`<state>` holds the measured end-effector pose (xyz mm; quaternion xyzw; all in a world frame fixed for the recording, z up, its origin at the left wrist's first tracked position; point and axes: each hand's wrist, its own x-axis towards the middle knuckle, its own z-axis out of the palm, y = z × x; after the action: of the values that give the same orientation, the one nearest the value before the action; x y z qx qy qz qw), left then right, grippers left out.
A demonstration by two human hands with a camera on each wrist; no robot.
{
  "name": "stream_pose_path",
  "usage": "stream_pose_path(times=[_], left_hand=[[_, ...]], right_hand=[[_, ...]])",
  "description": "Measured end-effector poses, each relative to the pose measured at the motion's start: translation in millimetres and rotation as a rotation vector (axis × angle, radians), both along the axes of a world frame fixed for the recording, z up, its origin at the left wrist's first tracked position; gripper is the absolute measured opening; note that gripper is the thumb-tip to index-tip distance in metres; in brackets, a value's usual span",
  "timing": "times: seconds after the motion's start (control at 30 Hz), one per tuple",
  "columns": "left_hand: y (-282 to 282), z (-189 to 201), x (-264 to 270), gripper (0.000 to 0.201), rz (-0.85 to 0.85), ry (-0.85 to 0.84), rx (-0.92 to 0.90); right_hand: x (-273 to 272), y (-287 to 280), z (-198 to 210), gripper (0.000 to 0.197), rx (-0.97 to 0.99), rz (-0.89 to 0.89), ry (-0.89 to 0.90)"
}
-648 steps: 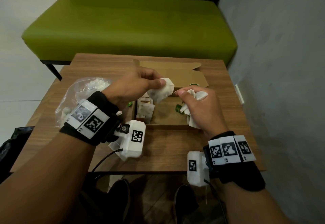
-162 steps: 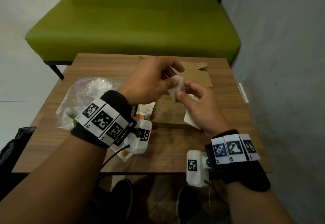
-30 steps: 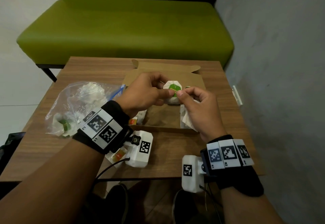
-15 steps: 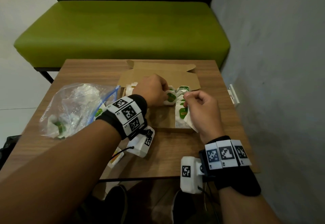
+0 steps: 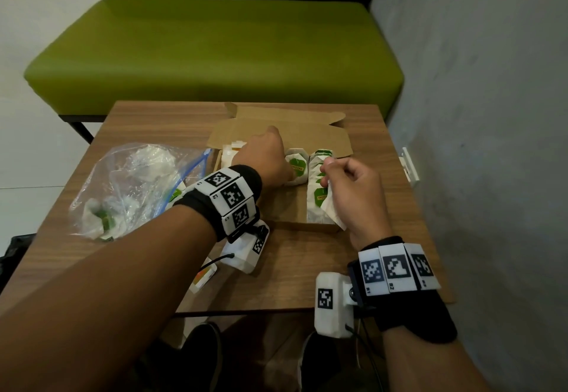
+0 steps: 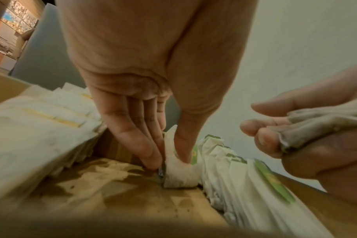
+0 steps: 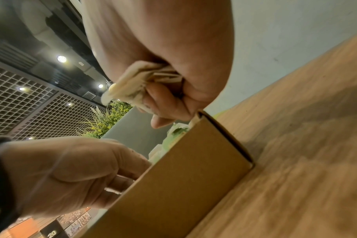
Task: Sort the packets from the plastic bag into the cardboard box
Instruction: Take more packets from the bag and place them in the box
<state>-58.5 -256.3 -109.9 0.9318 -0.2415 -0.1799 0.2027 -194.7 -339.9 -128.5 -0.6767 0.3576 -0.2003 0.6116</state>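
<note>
An open cardboard box (image 5: 307, 133) lies mid-table. My left hand (image 5: 264, 161) reaches into it, and its thumb and fingers (image 6: 153, 154) pinch a white packet with a green label (image 6: 179, 175), set upright on the box floor (image 6: 122, 196). That packet (image 5: 296, 166) stands beside a row of green-label packets (image 5: 318, 194) along the right wall. White and yellow packets (image 5: 230, 153) fill the left side. My right hand (image 5: 347, 188) hovers over the right row, gripping several bunched packets (image 7: 132, 85) in its palm. The clear plastic bag (image 5: 132, 182) lies at the left with packets inside.
A green bench (image 5: 215, 50) stands behind the table and a grey wall (image 5: 476, 114) runs close along the right. One loose packet with orange print (image 5: 204, 274) lies near the table's front edge, below my left wrist.
A second ago both hands held the green-label packet above the box. My right hand has let go of it and my left hand has lowered it to the box floor.
</note>
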Motion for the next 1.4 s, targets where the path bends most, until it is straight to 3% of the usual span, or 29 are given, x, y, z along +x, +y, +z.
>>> stream_pose_path(times=[0.1, 0.4, 0.63, 0.73, 0.87, 0.93, 1.0, 1.07, 1.13, 1.23, 1.4], left_hand=[[2, 0, -1, 0.069, -0.034, 0.024, 0.066], [2, -2, -4, 0.055, -0.101, -0.034, 0.044], [-1, 2, -8, 0.076, -0.184, -0.138, 0.091], [3, 6, -8, 0.062, -0.117, -0.229, 0.007], [18, 19, -10, 0.025, -0.134, -0.374, -0.153], [29, 28, -20, 0.014, -0.136, -0.314, -0.288], [38, 37, -32, 0.017, -0.171, -0.099, -0.440], [43, 43, -41, 0.023, -0.250, 0.110, -0.448], [42, 43, -45, 0.024, -0.287, 0.216, -0.401], [41, 39, -43, 0.024, -0.227, 0.300, -0.448], [44, 31, -35, 0.014, -0.107, 0.276, -0.537]], right_hand=[[0, 1, 1, 0.018, 0.020, -0.003, 0.012], [-1, 1, 5, 0.019, 0.035, 0.003, 0.009], [0, 3, 7, 0.031, 0.043, 0.006, -0.009], [2, 4, 10, 0.039, 0.054, -0.024, -0.021], [6, 5, 14, 0.045, 0.089, -0.068, -0.065], [8, 7, 15, 0.043, 0.143, -0.055, -0.091], [10, 10, 17, 0.039, 0.226, -0.044, -0.147], [10, 13, 19, 0.036, 0.320, -0.036, -0.187], [8, 15, 21, 0.032, 0.411, -0.022, -0.200], [8, 15, 23, 0.026, 0.506, -0.015, -0.227], [10, 14, 23, 0.015, 0.560, -0.037, -0.256]])
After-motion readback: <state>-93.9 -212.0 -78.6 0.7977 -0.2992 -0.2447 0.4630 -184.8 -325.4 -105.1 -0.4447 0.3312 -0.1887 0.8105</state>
